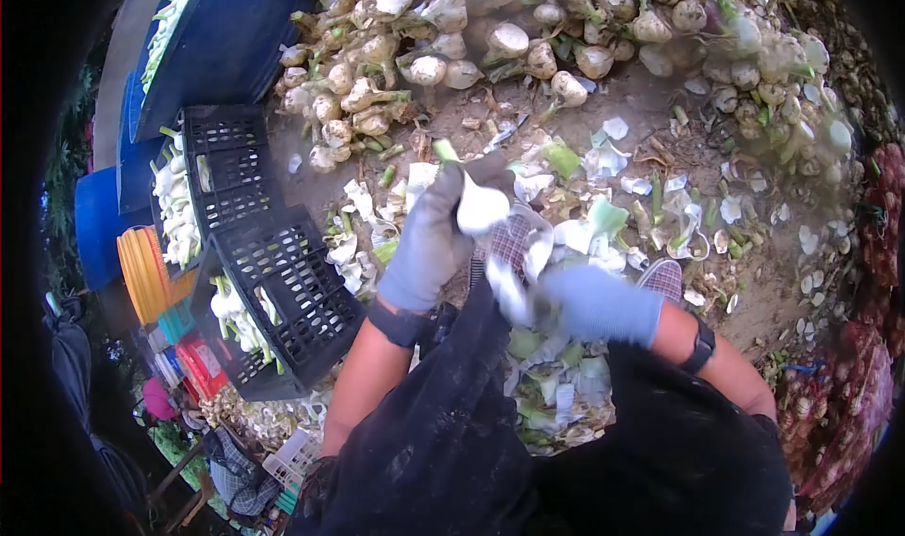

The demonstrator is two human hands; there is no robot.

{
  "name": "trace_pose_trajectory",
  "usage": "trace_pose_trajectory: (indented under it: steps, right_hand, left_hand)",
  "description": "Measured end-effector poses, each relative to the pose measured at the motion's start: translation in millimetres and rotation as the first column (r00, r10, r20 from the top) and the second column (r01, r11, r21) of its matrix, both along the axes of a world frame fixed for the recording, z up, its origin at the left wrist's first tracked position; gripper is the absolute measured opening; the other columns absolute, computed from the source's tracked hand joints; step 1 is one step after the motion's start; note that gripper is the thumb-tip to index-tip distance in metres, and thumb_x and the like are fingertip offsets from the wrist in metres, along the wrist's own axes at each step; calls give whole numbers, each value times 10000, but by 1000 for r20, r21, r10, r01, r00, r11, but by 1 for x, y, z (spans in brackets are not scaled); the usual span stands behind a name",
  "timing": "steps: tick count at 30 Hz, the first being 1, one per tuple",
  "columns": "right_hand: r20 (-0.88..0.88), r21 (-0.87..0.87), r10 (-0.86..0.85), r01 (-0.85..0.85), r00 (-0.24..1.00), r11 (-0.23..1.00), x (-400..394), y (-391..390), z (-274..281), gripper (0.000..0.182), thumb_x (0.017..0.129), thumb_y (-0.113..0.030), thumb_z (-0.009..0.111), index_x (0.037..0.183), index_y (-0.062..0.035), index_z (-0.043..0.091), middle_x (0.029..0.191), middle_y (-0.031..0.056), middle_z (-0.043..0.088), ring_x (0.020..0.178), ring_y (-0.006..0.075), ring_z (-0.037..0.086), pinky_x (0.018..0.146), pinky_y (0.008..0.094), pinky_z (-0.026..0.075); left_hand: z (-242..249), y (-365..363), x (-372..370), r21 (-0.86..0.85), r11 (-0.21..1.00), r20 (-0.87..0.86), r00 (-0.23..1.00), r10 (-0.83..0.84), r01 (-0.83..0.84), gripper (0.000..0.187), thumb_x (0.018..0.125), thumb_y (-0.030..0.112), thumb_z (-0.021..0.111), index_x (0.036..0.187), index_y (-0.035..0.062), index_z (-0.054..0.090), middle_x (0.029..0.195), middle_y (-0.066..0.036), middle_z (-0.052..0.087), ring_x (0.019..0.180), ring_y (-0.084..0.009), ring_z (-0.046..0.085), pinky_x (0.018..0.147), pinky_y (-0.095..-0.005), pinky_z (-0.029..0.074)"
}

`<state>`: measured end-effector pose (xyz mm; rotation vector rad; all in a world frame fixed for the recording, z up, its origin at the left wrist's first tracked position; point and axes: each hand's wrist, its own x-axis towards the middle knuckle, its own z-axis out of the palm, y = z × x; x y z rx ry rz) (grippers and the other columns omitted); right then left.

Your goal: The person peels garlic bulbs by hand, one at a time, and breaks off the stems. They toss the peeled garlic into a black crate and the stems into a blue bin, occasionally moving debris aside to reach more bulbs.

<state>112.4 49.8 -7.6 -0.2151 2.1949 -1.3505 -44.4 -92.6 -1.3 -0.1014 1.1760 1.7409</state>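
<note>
A smooth white garlic bulb (483,210) with a short green stem stub is gripped in my left hand (426,244), which wears a grey, dirt-stained glove. Its fingers are closed around the neck of the bulb. Lower and to the right, my right hand (599,302), in a similar grey glove, is blurred by motion over my lap. Loose white garlic skin (509,296) shows right at its fingertips, partly smeared; whether the fingers grip it I cannot tell. Scattered peelings (603,220) cover the ground between and beyond my shoes.
A heap of unpeeled garlic bulbs (443,36) spreads ahead. Black plastic crates (311,281) stand at my left, one with cleaned garlic (240,314) inside. Behind them are a blue container (99,215) and an orange one (141,272). Red mesh sacks (848,404) lie at the right.
</note>
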Motion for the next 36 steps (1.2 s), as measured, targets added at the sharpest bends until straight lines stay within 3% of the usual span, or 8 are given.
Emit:
trace_pose_trajectory:
  steps: [4,10,21,24,27,32,35,36]
  right_hand:
    - [97,-96,250,-241,963,966,15,-7,15,333,677,-137,631,1008,-147,656,825,135,651,780,290,652,689,411,505]
    - [-317,224,-114,191,942,956,-50,28,33,290,774,-255,640,1020,-102,655,817,145,647,799,304,648,718,402,504]
    - [428,-497,-238,447,872,744,-80,9,39,194,881,-198,562,970,-49,646,823,106,668,749,170,650,698,307,511]
    - [-479,351,-235,430,846,832,-94,14,-5,354,743,-34,553,1083,-125,593,874,76,601,789,288,614,665,412,496]
    - [-631,648,24,510,776,565,-125,64,-67,138,729,-120,627,859,-125,672,832,61,582,802,248,596,649,382,490]
    - [-658,468,-312,697,685,544,-101,89,-62,117,765,-181,662,801,-70,659,767,35,588,722,182,597,600,319,477]
    - [330,-296,-844,895,423,333,-74,57,-11,374,874,-353,627,727,-10,603,626,28,579,502,108,532,469,250,425]
    - [425,-304,-803,902,417,308,-66,52,-8,393,885,-360,608,719,-4,599,616,34,576,476,98,515,446,245,408]
  left_hand:
    - [-10,-7,-13,95,986,136,983,121,-135,446,981,374,408,1151,-22,522,1097,-160,617,1013,-254,605,864,-364,506]
    - [-21,-16,-18,131,950,247,937,245,-283,354,994,285,398,1145,-16,506,1140,-178,590,1027,-292,594,911,-429,490]
    - [-12,-23,-57,55,939,-288,895,339,-338,311,955,191,467,1130,-54,546,1085,-162,610,1028,-277,585,944,-451,463]
    - [7,-35,-63,52,961,-293,916,273,-270,274,961,194,453,1057,-41,555,995,-150,623,961,-246,606,889,-393,496]
    - [7,-24,-44,2,997,-243,967,78,-80,169,885,153,580,991,23,559,970,-101,618,859,-203,633,766,-319,542]
    - [6,19,-9,-364,932,-449,876,-176,1,432,788,100,702,1179,26,536,1124,-89,605,960,-175,617,838,-292,509]
    - [-23,37,0,-335,941,-868,371,-330,51,578,733,148,751,1246,26,515,1135,-78,593,933,-190,624,845,-294,495]
    - [-18,40,5,-294,944,-714,623,-319,147,611,705,141,764,1256,45,518,1168,-63,587,1002,-158,587,902,-281,456]
